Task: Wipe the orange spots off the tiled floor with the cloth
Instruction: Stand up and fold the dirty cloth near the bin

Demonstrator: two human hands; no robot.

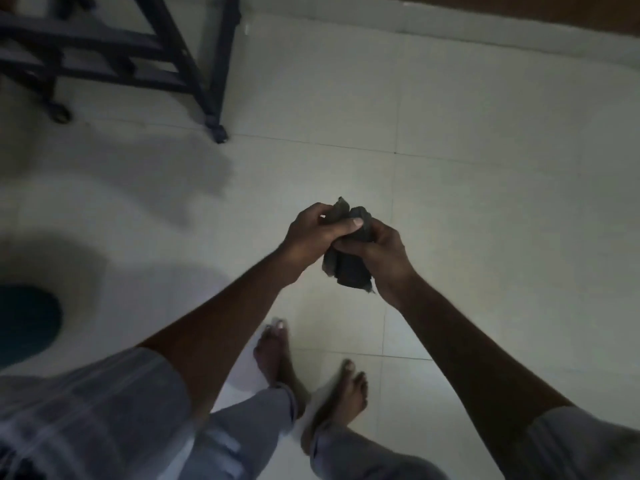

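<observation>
A dark bunched cloth (349, 268) is held in front of me at about waist height, above the pale tiled floor (485, 140). My left hand (311, 233) grips its upper part, with the thumb pressed across the top. My right hand (384, 254) holds the cloth from the right side, fingers curled round it. A loose end hangs below both hands. No orange spots show on the tiles in this dim view.
A dark metal frame on castor wheels (214, 129) stands at the upper left. A dark teal round object (27, 320) lies at the left edge. My bare feet (277, 355) stand on the tiles below the hands. A skirting edge (450, 26) runs along the top.
</observation>
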